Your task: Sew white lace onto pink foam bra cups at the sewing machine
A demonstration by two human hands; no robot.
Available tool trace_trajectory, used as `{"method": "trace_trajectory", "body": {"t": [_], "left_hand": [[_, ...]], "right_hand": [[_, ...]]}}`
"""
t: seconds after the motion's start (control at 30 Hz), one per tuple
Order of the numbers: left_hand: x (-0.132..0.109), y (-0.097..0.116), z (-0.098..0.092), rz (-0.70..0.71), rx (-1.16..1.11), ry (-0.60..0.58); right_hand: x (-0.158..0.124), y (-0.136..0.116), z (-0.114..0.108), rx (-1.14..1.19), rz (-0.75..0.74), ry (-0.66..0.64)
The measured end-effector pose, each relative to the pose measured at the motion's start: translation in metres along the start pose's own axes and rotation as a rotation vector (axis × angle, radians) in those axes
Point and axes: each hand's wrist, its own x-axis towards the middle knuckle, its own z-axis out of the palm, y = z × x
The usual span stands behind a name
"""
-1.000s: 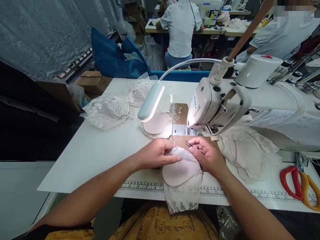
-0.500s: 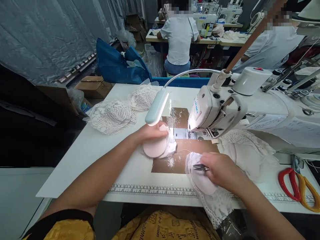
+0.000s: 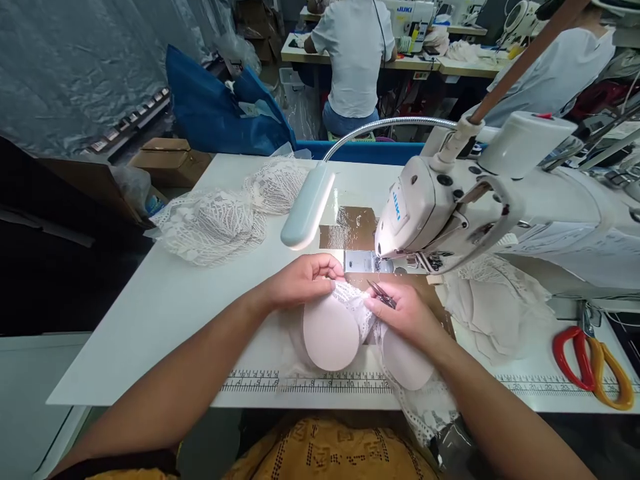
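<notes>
My left hand [image 3: 307, 280] pinches the upper lace edge of a pale pink padded cup [image 3: 331, 333] in front of the sewing machine [image 3: 425, 207]. Close on its right, my right hand [image 3: 400, 310] is closed round small dark thread snips [image 3: 381, 294], its thumb and fingers also gripping the white lace. Below that hand lies a second padded cup [image 3: 406, 360], and its lace trim [image 3: 425, 408] hangs over the table's front edge. The machine's needle area is just beyond both hands.
White lace pieces [image 3: 215, 223] lie at the table's left, more padded lace [image 3: 495, 303] under the machine arm. Red-and-yellow-handled scissors [image 3: 593, 363] rest at the right. A lamp [image 3: 307, 207] hangs over the table [image 3: 165, 333]. People in white shirts [image 3: 353, 60] sit beyond.
My hands have come together, and the left cup has moved toward the front edge. My right hand has shifted up and left with the snips and now grips lace next to the left cup.
</notes>
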Motion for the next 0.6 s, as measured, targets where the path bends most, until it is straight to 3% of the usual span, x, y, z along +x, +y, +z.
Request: {"method": "trace_trajectory", "body": {"t": [0.1,0.27,0.6], "left_hand": [[-0.001,0.001,0.003,0.062,0.108,-0.063],[0.000,0.003,0.019,0.067,0.297,-0.019],[0.005,-0.006,0.024,-0.159,-0.142,-0.077]], "right_hand": [[-0.002,0.002,-0.002,0.040,-0.009,-0.026],[-0.005,-0.001,-0.002,0.058,-0.011,-0.031],[-0.014,0.004,-0.003,0.013,-0.028,0.209]]}}
